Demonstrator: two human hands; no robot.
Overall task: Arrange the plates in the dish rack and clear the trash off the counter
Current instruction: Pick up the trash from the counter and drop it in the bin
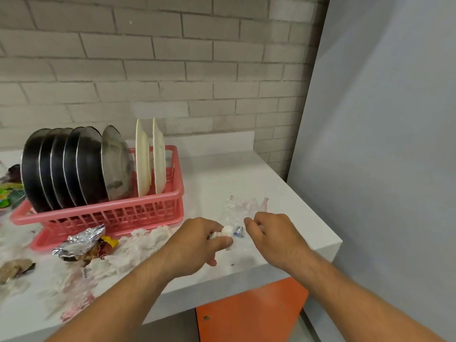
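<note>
A pink dish rack (138, 213) stands on the white counter (283, 183). It holds several dark metal plates (61, 169) upright, a steel plate (116, 164) and two cream plates (148, 159). My left hand (197, 243) is closed on a crumpled white tissue (227, 230) in front of the rack. My right hand (271, 233) pinches clear plastic wrap (241, 206) lying on the counter. A small blue wrapper (238, 231) lies between both hands.
Crumpled foil wrapper (79, 243), white tissues (138, 248), a brown scrap (14, 267) and pinkish plastic (76, 307) litter the counter left of my hands. Colourful wrappers (9, 193) lie behind the rack. Counter edge and grey wall are at right; an orange cabinet (251, 312) is below.
</note>
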